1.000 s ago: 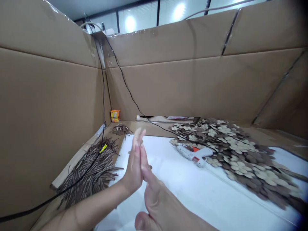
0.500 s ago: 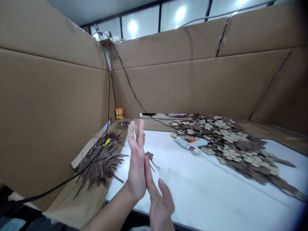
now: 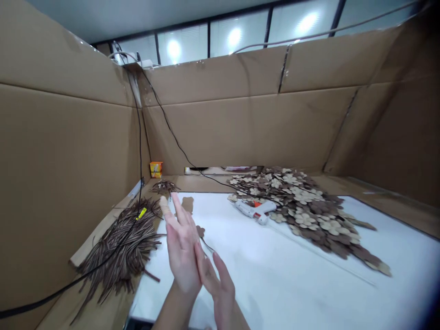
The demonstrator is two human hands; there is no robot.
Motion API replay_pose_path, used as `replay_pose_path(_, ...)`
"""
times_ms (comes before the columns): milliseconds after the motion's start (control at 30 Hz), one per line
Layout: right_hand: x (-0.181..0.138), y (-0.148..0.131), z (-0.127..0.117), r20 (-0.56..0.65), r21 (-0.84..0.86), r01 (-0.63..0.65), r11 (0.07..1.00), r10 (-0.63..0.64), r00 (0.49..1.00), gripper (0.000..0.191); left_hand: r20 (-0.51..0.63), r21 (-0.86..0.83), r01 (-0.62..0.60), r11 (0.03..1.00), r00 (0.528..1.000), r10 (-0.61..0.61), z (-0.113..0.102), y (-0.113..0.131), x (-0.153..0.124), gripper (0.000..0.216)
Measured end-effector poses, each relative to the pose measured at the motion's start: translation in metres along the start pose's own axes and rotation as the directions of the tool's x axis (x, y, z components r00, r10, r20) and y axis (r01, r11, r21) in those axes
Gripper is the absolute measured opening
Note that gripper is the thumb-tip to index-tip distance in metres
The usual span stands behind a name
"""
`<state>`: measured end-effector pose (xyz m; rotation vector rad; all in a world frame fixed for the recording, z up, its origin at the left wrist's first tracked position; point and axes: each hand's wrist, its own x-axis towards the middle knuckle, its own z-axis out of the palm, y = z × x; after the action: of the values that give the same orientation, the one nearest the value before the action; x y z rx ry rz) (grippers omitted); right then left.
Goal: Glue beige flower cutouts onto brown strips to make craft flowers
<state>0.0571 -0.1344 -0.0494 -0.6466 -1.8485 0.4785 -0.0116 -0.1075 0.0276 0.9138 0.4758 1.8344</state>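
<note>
1. Head view, low centre: we see the left hand and right hand pressed palm to palm, fingers straight and slightly fanned, gripping nothing. A tan plaster wraps one left fingertip.
2. A small, flat brown flower cut-out with a thin stem lies on the smooth white sheet just behind the left fingers, partly hidden.
3. At left lies a heap of thin dark strips. Right of centre, a white glue gun lies beside a pile of tan and brown petal shapes.
</note>
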Motion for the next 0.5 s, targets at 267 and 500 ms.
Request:
replay_pose_path(267, -0.003, 0.010, -0.011, -0.039, -0.149, 0.037, 0.988, -0.044, 0.998, 0.068, -0.052, -0.138, 0.181, 0.974, 0.980, -0.190, 0.000, -0.017, -0.001, 0.045)
replay_pose_path(500, -0.003, 0.007, -0.013, -0.138, -0.112, -0.016, 0.994, 0.001, 0.990, 0.050, -0.064, -0.223, 0.322, 0.920, 0.937, -0.344, -0.012, -0.015, 0.025, 0.050)
